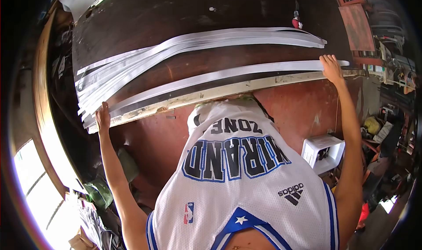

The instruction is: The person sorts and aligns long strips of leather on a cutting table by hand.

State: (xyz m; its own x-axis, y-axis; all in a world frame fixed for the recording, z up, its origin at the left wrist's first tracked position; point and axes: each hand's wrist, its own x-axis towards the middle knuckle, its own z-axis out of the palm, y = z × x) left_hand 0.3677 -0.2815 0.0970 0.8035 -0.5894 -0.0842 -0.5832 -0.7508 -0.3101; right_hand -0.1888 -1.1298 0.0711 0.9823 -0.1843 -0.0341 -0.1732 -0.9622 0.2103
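Note:
A long, thin white strip (pixel 211 75) lies along the near edge of a dark tabletop, bowed by the lens. My right hand (pixel 332 68) has its fingers closed over the strip close to its right end, and a short tip sticks out past them. At the strip's left end is my left hand (pixel 103 118), seen edge-on with its fingers pressed together on it. Behind this strip rests a bundle of similar white strips (pixel 176 45), fanned apart at the left and gathered at the right.
A red-handled tool (pixel 297 21) lies at the far right of the dark tabletop (pixel 176 12). The table has a worn pale front edge (pixel 198 95). Below right sits a white plastic container (pixel 324 151). Cluttered shelves (pixel 387 52) stand at the right, a green bag (pixel 99 192) at lower left.

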